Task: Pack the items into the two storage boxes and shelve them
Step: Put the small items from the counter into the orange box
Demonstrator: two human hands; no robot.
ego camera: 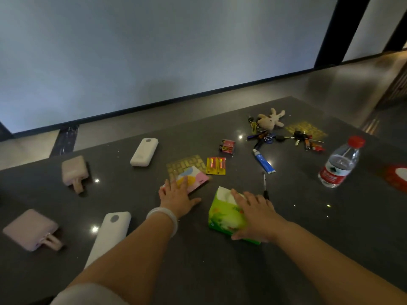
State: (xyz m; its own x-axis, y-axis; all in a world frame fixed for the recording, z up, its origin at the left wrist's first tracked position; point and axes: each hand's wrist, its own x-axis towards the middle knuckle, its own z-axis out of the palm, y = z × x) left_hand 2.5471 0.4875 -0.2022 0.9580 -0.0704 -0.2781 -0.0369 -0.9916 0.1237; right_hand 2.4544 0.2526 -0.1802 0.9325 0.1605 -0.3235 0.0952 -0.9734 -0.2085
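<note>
My left hand (176,198) lies flat, fingers straight, on a pink and yellow tissue packet (196,178) in the middle of the dark table (220,271). My right hand (255,214) rests with spread fingers on top of a green tissue pack (222,216), thumb at its near edge. Scattered around are two white power banks (144,155) (110,234), two pink cases (73,172) (30,230), yellow battery cards (215,165), a small battery pack (226,146), a blue tube (263,161) and a pen (265,186). No storage box is in view.
At the far right lie key bunches (301,137) and a plush toy (272,118). A water bottle (339,166) with a red cap stands at the right, next to a red and white object (396,177) at the frame's edge. Floor and wall lie beyond the table.
</note>
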